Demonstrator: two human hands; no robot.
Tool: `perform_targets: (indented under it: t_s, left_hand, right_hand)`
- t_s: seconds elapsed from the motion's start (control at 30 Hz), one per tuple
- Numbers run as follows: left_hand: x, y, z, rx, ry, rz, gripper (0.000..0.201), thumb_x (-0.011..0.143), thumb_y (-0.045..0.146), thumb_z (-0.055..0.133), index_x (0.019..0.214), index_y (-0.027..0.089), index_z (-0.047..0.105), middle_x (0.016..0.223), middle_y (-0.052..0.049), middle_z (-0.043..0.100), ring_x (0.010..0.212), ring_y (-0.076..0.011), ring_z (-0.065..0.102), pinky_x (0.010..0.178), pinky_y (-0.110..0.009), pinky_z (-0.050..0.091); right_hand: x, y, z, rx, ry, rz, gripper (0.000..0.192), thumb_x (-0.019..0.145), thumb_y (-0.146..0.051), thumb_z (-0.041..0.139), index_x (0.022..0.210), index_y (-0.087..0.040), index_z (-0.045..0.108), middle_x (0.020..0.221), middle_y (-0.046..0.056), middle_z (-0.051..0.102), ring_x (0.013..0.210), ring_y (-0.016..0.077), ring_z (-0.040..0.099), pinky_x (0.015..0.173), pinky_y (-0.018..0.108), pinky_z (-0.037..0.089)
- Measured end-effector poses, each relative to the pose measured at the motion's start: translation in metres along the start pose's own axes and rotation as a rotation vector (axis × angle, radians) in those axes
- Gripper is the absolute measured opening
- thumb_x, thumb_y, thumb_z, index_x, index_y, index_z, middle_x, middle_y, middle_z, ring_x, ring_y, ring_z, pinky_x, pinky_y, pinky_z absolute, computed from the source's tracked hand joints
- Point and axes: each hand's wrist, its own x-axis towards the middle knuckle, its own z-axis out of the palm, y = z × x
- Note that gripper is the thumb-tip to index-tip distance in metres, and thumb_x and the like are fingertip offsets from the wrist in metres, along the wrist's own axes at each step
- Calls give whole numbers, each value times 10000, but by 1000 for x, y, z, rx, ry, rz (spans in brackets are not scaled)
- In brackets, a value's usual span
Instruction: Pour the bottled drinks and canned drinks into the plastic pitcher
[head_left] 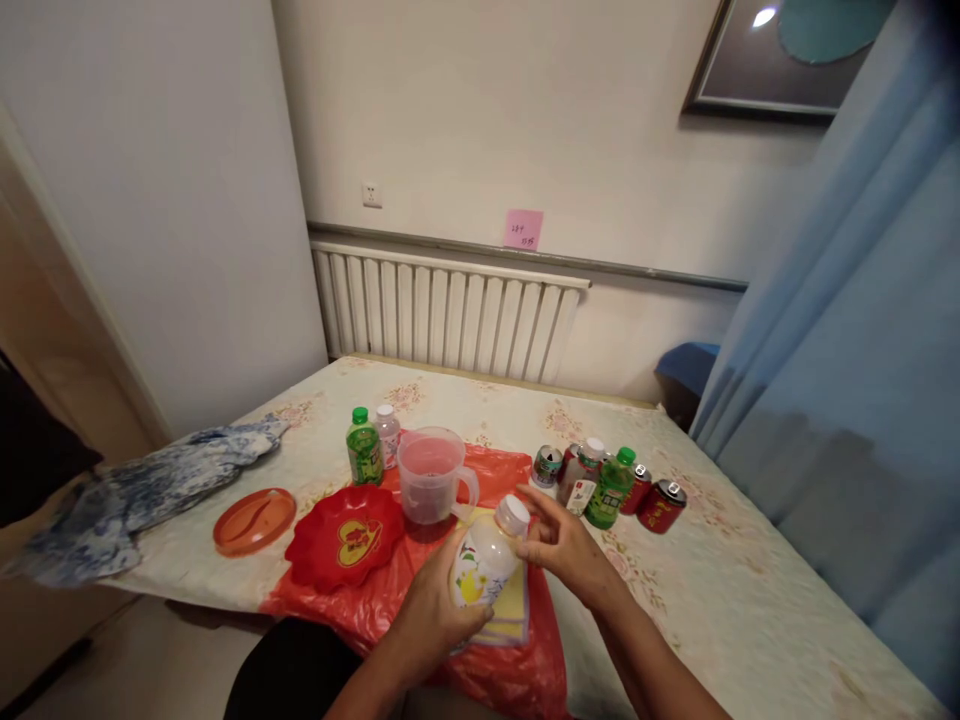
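Pink sticky note [523, 229] on the wall above the radiator [448, 315] has handwritten digits, maybe "239" over a second row, too small to be sure. Red dish [344, 535] carries a yellow heart emblem with red characters, unreadable; the bottle [486, 566] in the left hand [433, 612] shows a yellow fruit label, text too blurred. Labels on the green bottles [364, 448], the cans [661, 505] and the small carton [579, 496] show print, none legible.
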Motion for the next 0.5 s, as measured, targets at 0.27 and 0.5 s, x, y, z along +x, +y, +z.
perform_targets:
  t_s: [0.27,0.5]
  left_hand:
    - [14,-2,17,-489,-133,64,786,612,175,708,1346,241,436,1129,-34,655,953,-229,622,871,-348,503]
    - [32,-42,25,-458,-83,39,971,616,490,805,1424,180,363,1430,-181,445,1303,-346,420,1079,-445,338]
  right_hand:
    - [-5,8,26,190,-140,63,659,573,-333,848,1165,-171,608,1003,74,727,920,280,674,842,399,528]
    - [29,-6,-32,-55,116,47,699,601,-396,806,1220,-156,587,1107,123,720,958,316,682,839,424,544]
